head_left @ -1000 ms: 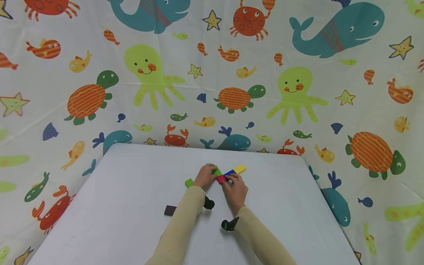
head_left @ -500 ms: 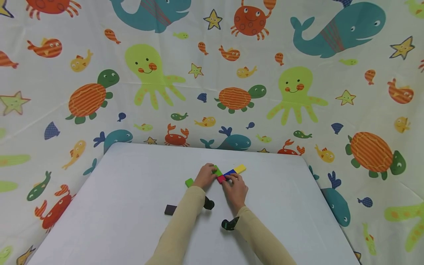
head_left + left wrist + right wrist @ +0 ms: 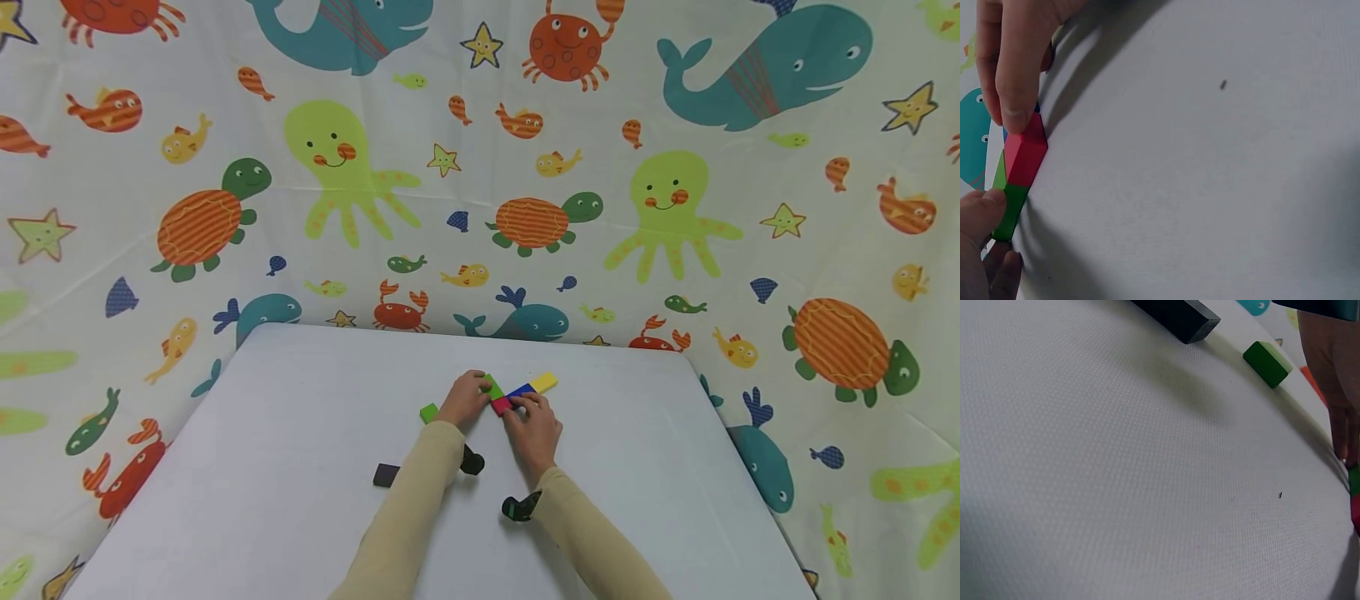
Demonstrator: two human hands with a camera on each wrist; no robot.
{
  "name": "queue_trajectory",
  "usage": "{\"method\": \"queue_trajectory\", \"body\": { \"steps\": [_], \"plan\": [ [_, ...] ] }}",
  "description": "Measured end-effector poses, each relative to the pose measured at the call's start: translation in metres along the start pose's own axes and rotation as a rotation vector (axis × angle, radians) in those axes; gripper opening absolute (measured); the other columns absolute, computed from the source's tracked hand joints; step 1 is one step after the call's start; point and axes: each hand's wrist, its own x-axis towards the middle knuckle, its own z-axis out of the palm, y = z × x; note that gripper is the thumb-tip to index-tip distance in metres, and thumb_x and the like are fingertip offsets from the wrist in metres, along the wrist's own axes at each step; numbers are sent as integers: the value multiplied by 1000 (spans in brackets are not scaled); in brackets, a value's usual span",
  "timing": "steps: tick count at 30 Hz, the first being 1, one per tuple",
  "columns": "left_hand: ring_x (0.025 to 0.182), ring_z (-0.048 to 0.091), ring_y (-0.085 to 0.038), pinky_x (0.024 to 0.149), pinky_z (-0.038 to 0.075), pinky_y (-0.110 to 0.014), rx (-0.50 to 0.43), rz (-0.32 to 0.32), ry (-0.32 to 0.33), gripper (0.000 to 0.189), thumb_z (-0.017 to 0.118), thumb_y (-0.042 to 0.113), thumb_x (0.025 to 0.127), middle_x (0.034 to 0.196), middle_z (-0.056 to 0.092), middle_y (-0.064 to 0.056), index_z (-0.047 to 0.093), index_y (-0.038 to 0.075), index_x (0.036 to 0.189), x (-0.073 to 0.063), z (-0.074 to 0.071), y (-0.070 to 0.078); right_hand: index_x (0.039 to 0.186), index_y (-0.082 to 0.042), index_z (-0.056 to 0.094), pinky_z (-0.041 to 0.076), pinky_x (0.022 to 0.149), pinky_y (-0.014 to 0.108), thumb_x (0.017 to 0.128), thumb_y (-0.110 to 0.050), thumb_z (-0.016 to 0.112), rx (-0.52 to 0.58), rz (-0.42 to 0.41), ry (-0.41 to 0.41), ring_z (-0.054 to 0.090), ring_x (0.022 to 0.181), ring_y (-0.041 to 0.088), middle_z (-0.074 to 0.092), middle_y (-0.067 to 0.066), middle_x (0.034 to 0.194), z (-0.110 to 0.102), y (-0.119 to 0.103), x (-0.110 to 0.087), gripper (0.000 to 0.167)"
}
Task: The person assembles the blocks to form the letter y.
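My left hand [image 3: 463, 398] pinches a green block [image 3: 493, 388] near its far end. In the left wrist view, the thumb lies on the green block and fingertips sit at its end. A red block [image 3: 1027, 150] stands end to end with the green one. My right hand [image 3: 534, 432] holds the red block, thumb on its near edge, index finger at the side by a blue block [image 3: 521, 392]. The blue block angles away to the right, and a yellow block [image 3: 545, 382] continues its line. My right fingers partly cover the blue block.
A small green block [image 3: 428, 413] lies left of my left hand. Nearer, a black block [image 3: 386, 475] is partly hidden by my left sleeve [image 3: 412, 517]. Everything rests on a white table [image 3: 300, 417], with a sea-animal patterned cloth [image 3: 420, 192] behind it.
Both hands keep their places on the blocks. The head view has shifted very slightly.
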Motion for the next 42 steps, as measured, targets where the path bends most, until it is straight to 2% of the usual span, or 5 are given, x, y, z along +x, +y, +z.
{"method": "queue_trajectory", "body": {
  "steps": [15, 21, 27, 35, 42],
  "plan": [
    [126, 49, -36, 108, 37, -46, 4, -24, 22, 30, 65, 9, 93, 135, 53, -22, 66, -2, 121, -7, -3, -4, 113, -15, 74, 35, 94, 53, 87, -33, 73, -11, -8, 7, 56, 114, 26, 59, 5, 126, 1, 2, -2, 31],
    [125, 51, -35, 107, 38, -47, -8, -24, 64, 29, 62, 14, 96, 132, 55, -21, 67, 1, 122, -10, -7, -17, 112, -15, 74, 34, 95, 53, 87, -32, 74, -6, 8, 8, 55, 115, 28, 59, 6, 125, -1, 0, -2, 31],
    [121, 54, -33, 105, 41, -46, 61, -16, 67, 29, 59, 18, 98, 126, 59, -19, 67, 1, 120, -16, -20, -26, 113, -15, 74, 33, 96, 53, 87, -31, 74, 5, 17, -2, 54, 116, 28, 59, 6, 125, -2, -1, -1, 30],
    [117, 57, -30, 96, 48, -46, 211, -140, -37, 32, 63, 27, 95, 124, 61, -14, 68, 6, 119, -34, -45, -32, 115, -16, 73, 32, 98, 51, 88, -32, 73, 16, 23, -12, 53, 118, 26, 57, 5, 127, -1, 0, 0, 31],
    [108, 57, -30, 84, 52, -47, 245, -150, -115, 44, 73, 35, 87, 119, 61, -14, 68, 7, 120, -56, -59, -39, 114, -16, 73, 32, 96, 51, 88, -31, 73, 20, 20, -5, 53, 117, 26, 58, 4, 127, 0, 2, -2, 30]
  ]
}}
